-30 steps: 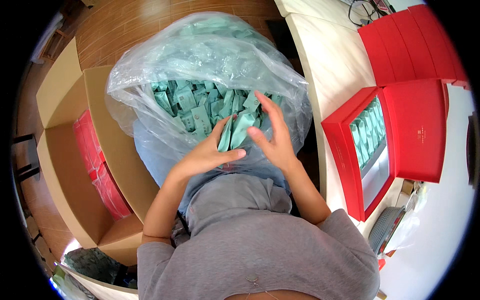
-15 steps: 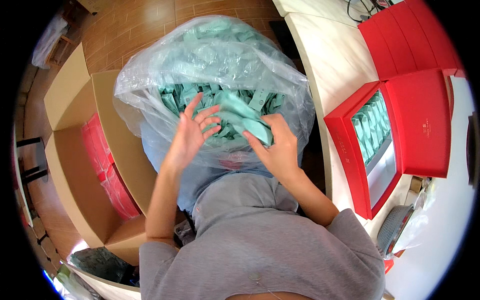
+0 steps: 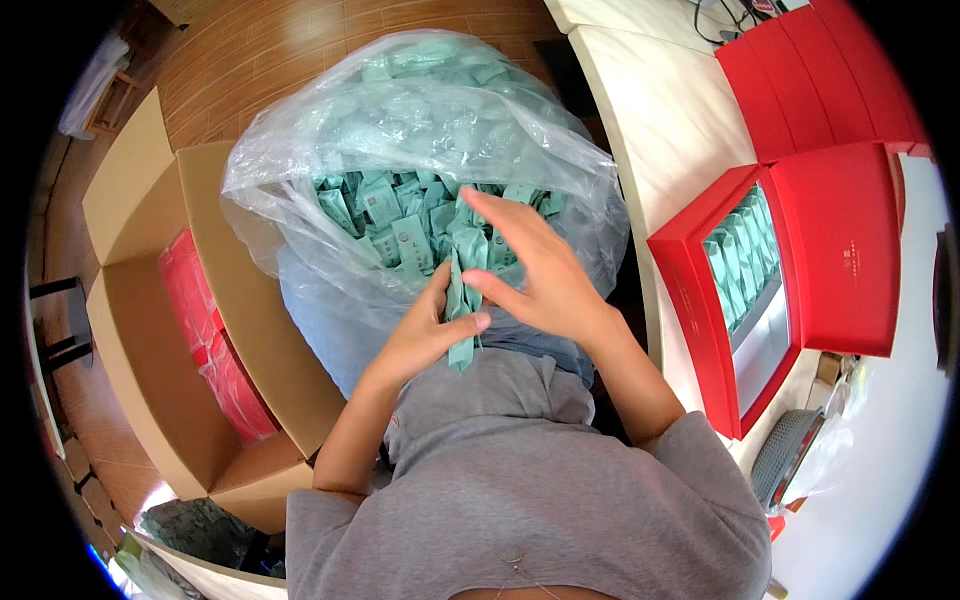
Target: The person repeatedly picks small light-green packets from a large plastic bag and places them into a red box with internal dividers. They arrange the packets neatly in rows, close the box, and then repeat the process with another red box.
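Note:
My left hand (image 3: 420,335) grips a few slim pale-green sachets (image 3: 461,352), stood on edge between thumb and fingers. Spread fingers and a raised thumb show on my right hand (image 3: 550,275), just right of the held sachets; whether the thumb touches them I cannot tell. Both hands are over the near edge of a large clear plastic bag (image 3: 265,165), opened toward me and full of loose green sachets (image 3: 385,205). To the right, an open red gift box (image 3: 690,285) holds a row of similar sachets (image 3: 738,262) in its far part; its near part shows a pale bottom.
At left stands an open cardboard carton (image 3: 150,370) with red plastic-wrapped packs (image 3: 225,350) inside. Along the right runs a pale marbled table (image 3: 660,130), bearing more red boxes (image 3: 810,85) at the back and a grey perforated basket (image 3: 790,455) nearer me.
The sachets have passed from my right hand to my left and are drawn nearer my body, lined up on edge. My right hand has opened beside them.

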Demonstrator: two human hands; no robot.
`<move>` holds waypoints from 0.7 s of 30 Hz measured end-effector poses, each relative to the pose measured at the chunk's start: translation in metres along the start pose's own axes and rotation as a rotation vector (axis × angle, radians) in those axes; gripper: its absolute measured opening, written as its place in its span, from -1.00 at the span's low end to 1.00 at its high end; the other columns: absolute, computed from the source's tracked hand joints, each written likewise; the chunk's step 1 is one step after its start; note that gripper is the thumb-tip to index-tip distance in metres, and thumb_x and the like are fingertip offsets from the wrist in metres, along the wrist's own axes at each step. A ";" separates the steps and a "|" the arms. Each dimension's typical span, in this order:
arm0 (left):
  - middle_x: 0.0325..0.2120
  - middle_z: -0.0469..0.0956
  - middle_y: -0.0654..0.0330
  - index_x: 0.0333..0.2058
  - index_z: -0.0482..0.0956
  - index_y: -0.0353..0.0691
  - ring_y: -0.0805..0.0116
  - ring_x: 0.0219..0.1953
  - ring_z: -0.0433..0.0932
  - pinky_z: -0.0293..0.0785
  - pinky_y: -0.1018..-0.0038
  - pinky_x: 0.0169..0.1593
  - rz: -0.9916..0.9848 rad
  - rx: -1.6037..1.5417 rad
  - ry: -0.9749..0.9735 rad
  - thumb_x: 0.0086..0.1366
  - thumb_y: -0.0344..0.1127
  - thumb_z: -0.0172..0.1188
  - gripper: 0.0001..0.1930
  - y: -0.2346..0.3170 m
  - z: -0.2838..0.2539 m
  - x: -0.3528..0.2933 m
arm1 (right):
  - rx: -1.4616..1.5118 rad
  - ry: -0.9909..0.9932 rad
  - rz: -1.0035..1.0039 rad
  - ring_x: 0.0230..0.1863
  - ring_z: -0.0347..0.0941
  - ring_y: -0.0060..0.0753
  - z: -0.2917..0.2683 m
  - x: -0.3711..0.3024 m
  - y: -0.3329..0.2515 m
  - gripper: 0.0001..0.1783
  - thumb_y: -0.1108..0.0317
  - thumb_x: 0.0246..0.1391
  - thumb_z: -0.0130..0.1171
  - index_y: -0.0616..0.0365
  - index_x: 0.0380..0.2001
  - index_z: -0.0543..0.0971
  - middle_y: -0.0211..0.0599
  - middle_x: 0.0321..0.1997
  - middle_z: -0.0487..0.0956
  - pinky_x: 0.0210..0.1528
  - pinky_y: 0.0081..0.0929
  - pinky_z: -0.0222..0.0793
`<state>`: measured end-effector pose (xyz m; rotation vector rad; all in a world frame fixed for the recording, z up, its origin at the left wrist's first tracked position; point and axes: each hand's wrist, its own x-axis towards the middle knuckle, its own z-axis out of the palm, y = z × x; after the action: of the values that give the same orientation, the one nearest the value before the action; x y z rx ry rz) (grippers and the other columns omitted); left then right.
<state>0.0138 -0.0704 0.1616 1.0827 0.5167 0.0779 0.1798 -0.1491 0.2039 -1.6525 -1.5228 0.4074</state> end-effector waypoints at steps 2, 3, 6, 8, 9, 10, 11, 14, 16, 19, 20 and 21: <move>0.08 0.28 0.09 0.26 -0.01 -0.39 0.34 0.12 0.27 0.26 0.45 0.12 -0.069 -0.058 0.011 0.15 -0.30 0.26 -0.19 0.002 0.001 -0.001 | 0.073 -0.196 0.112 0.09 0.40 -0.01 -0.003 0.001 -0.003 -0.26 0.25 -0.04 0.31 0.12 0.23 0.29 -0.10 0.17 0.42 0.10 -0.30 0.34; 0.11 0.26 0.08 0.27 -0.02 -0.40 0.33 0.15 0.25 0.22 0.43 0.16 -0.103 -0.087 0.019 0.14 -0.30 0.26 -0.18 0.003 0.001 -0.001 | 0.086 -0.188 0.108 0.10 0.40 -0.01 -0.003 0.000 -0.003 -0.26 0.26 -0.04 0.31 0.11 0.23 0.29 -0.11 0.18 0.41 0.10 -0.30 0.34; 0.15 0.21 0.05 0.27 -0.06 -0.41 0.30 0.21 0.18 0.10 0.42 0.23 -0.064 -0.069 -0.012 0.14 -0.30 0.25 -0.16 -0.003 0.001 -0.001 | 0.133 -0.186 0.105 0.11 0.40 -0.03 0.000 -0.003 -0.002 -0.26 0.29 -0.05 0.31 0.10 0.23 0.29 -0.13 0.20 0.40 0.11 -0.29 0.34; 0.16 0.20 0.04 0.27 -0.07 -0.42 0.28 0.23 0.15 0.07 0.41 0.25 -0.063 -0.097 -0.023 0.13 -0.30 0.25 -0.15 -0.005 0.001 -0.002 | 0.164 -0.195 0.109 0.10 0.41 -0.06 -0.001 -0.004 -0.002 -0.28 0.31 -0.05 0.30 0.10 0.22 0.31 -0.15 0.20 0.41 0.10 -0.28 0.35; 0.16 0.19 0.03 0.27 -0.07 -0.43 0.27 0.24 0.14 0.06 0.41 0.26 -0.062 -0.110 -0.029 0.13 -0.30 0.25 -0.15 -0.006 0.001 -0.002 | 0.155 -0.198 0.084 0.10 0.42 -0.07 -0.001 -0.005 -0.001 -0.31 0.33 -0.04 0.29 0.11 0.21 0.33 -0.16 0.19 0.42 0.09 -0.29 0.36; 0.16 0.19 0.04 0.28 -0.07 -0.42 0.27 0.23 0.14 0.06 0.41 0.26 -0.046 -0.113 -0.027 0.13 -0.30 0.26 -0.14 -0.007 0.000 -0.002 | 0.147 -0.201 0.060 0.11 0.42 -0.09 -0.001 -0.006 0.001 -0.33 0.35 -0.03 0.28 0.11 0.19 0.34 -0.17 0.18 0.43 0.09 -0.29 0.37; 0.16 0.19 0.04 0.28 -0.07 -0.41 0.27 0.23 0.15 0.05 0.41 0.26 -0.030 -0.116 -0.025 0.12 -0.30 0.26 -0.14 -0.008 -0.001 -0.002 | 0.139 -0.204 0.035 0.11 0.43 -0.10 0.000 -0.006 0.002 -0.36 0.37 -0.02 0.27 0.12 0.18 0.36 -0.18 0.17 0.44 0.08 -0.30 0.37; 0.18 0.17 0.04 0.29 -0.09 -0.40 0.28 0.24 0.13 0.04 0.41 0.26 0.029 -0.075 -0.023 0.11 -0.31 0.28 -0.11 -0.010 -0.002 0.000 | 0.108 -0.160 0.004 0.09 0.45 -0.14 0.003 -0.008 0.003 -0.46 0.42 0.05 0.19 0.13 0.15 0.40 -0.19 0.13 0.48 0.08 -0.34 0.37; 0.18 0.15 0.05 0.30 -0.13 -0.36 0.28 0.25 0.12 0.03 0.40 0.27 0.036 -0.052 -0.037 0.10 -0.31 0.29 -0.08 -0.011 -0.003 0.001 | 0.148 -0.165 0.099 0.08 0.47 -0.19 0.003 -0.009 0.000 -0.54 0.41 0.13 0.10 0.16 0.13 0.40 -0.19 0.11 0.50 0.08 -0.37 0.37; 0.19 0.12 0.06 0.33 -0.25 -0.27 0.26 0.25 0.10 0.03 0.36 0.27 0.047 -0.055 -0.037 0.11 -0.30 0.28 -0.02 -0.013 -0.001 0.004 | 0.286 -0.138 0.293 0.08 0.47 -0.26 0.006 -0.013 -0.005 -0.60 0.36 0.24 -0.03 0.19 0.14 0.39 -0.16 0.10 0.50 0.08 -0.39 0.35; 0.19 0.12 0.06 0.33 -0.28 -0.23 0.24 0.26 0.08 0.03 0.34 0.27 0.087 -0.058 -0.007 0.12 -0.30 0.28 -0.01 -0.015 0.002 0.004 | 0.345 -0.119 0.367 0.09 0.46 -0.27 0.008 -0.013 -0.007 -0.60 0.33 0.28 -0.07 0.19 0.14 0.38 -0.14 0.10 0.50 0.08 -0.39 0.35; 0.19 0.12 0.07 0.34 -0.32 -0.19 0.23 0.26 0.07 0.03 0.33 0.27 0.126 -0.061 0.020 0.13 -0.29 0.27 0.00 -0.016 0.005 0.006 | 0.373 -0.005 0.315 0.06 0.47 -0.22 0.010 -0.014 -0.005 -0.61 0.36 0.27 -0.08 0.21 0.13 0.38 -0.11 0.10 0.49 0.04 -0.37 0.37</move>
<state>0.0180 -0.0804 0.1472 1.0551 0.4606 0.2140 0.1661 -0.1593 0.1980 -1.5875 -1.1057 0.8127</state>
